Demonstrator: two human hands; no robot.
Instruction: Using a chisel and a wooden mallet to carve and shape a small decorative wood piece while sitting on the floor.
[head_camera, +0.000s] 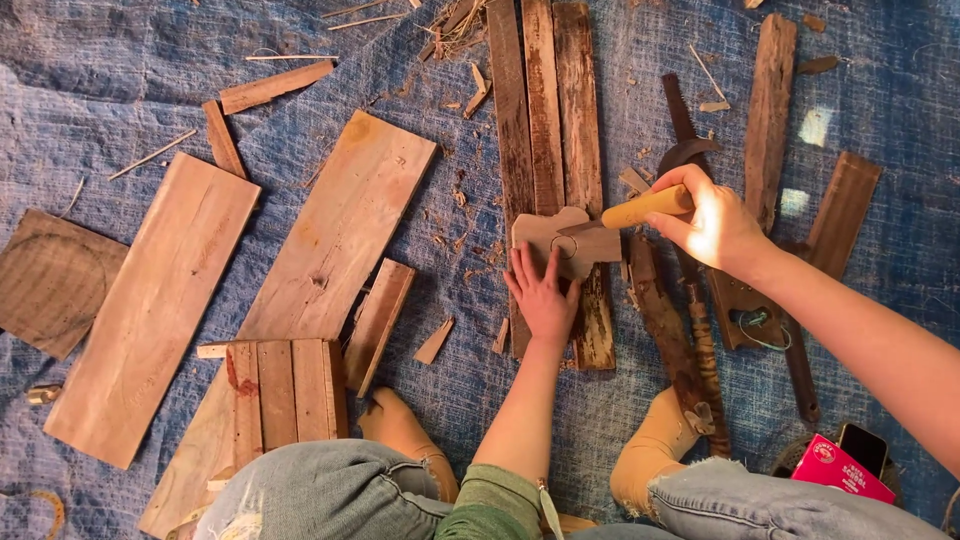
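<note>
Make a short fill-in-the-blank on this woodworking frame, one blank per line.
1. The left hand presses flat on a small cut ____ piece.
2. The right hand grips a tool's ____ handle.
3. Everything lies on a ____ tarp.
4. Beside the right knee lies a ____ box.

Missing: wooden; yellow; blue; pink

I note a small flat cut-out wooden piece (560, 240), pale brown with lobed, rounded edges and a pencilled circle near its middle. It lies flat across three long dark weathered planks (545, 130) on the blue tarp. A tool with a yellow wooden handle (645, 208) rests its dark blade on the piece's right side.
</note>
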